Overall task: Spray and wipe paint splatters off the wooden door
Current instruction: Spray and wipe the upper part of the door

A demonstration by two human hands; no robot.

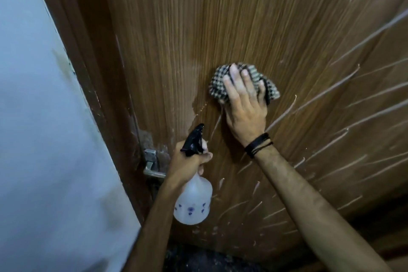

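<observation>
A brown wooden door [220,17] with vertical grain fills the view, streaked with pale paint splatters [344,130] on its right and lower parts. My right hand [244,104] presses a black-and-white checked cloth [220,86] flat against the door, fingers spread over it. A wet patch [194,86] darkens the wood just left of the cloth. Lower left, my left hand [187,163] grips the neck of a translucent white spray bottle [193,203] with a black trigger head [194,139] pointing up at the door.
A pale blue-white wall [44,139] stands on the left beside the dark door frame [92,73]. A metal door handle and lock plate [152,163] sit just left of my left hand. Dark speckled floor [209,258] shows at the bottom.
</observation>
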